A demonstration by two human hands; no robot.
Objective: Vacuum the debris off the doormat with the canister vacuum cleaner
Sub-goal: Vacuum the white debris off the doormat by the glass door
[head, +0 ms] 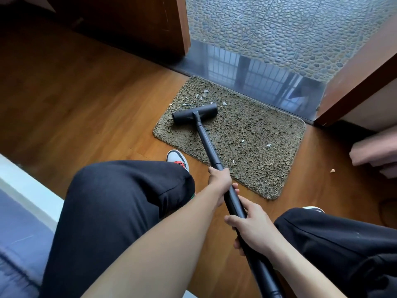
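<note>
Both hands, left hand (219, 179) ahead of right hand (253, 231), grip vacuum wand (207, 143). Floor head (194, 114) sits on doormat (247, 136), just short of shard cluster (202, 96). Best push slowly forward, head flat.

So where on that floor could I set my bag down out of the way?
The wood floor left of the doormat, up to the dark panel, is bare. Crowded: the mat's far left, with the vacuum head and debris, and the near side, where left hand and right hand grip the wand.
</note>
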